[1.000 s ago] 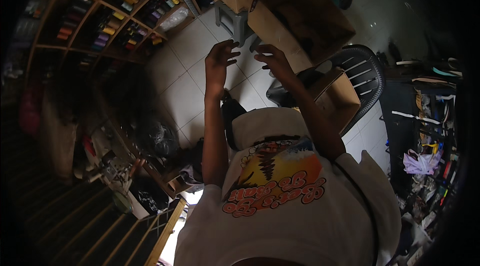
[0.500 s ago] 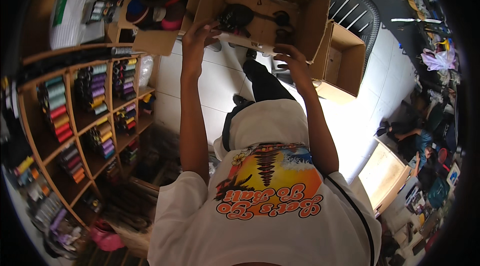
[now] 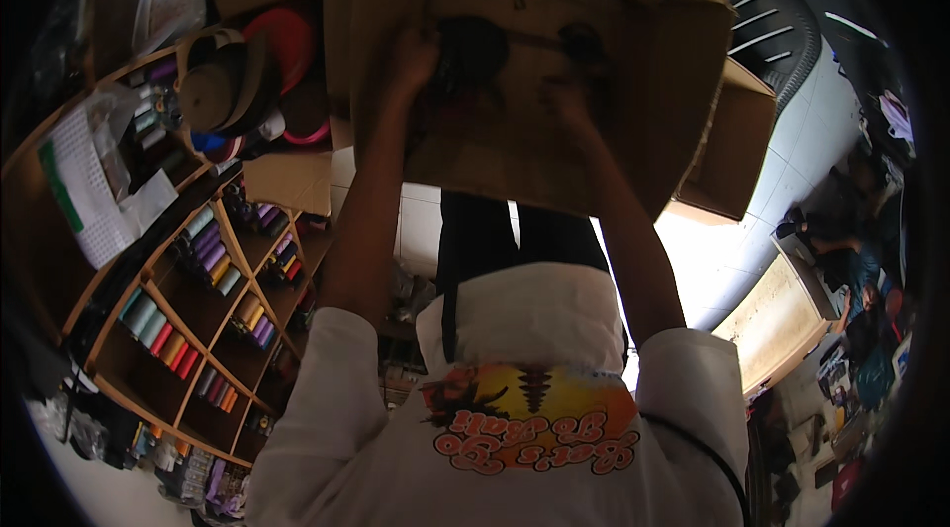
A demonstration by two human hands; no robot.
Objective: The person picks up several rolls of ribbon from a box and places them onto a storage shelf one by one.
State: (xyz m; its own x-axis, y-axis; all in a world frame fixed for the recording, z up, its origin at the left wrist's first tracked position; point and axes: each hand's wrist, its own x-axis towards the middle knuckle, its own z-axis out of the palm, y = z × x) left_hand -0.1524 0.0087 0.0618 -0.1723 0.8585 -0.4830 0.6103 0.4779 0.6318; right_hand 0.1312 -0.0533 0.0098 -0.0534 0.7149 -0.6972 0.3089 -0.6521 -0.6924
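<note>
A large open cardboard box (image 3: 495, 171) stands in front of me, with both my forearms reaching over its near side. Inside, at the left, my left hand (image 3: 412, 64) is close beside a black round bundle (image 3: 473, 50). My right hand (image 3: 566, 99) is further right in the box, just below a small dark rounded thing (image 3: 582, 42). Shadow and blur hide the fingers of both hands, and whether they hold anything does not show. The dark things are too dim to name.
Left of the box, a smaller carton (image 3: 287, 181) holds rolls of tape or webbing (image 3: 213, 92). Below it stands a wooden rack (image 3: 188, 359) of thread spools. Another cardboard box (image 3: 737, 141) sits on a black plastic chair (image 3: 767, 27) at right. A person (image 3: 856, 270) is farther right.
Both hands have gone from the large box's near edge down into it. The box now appears closer and larger, and the view has tilted, with the rack shifted lower.
</note>
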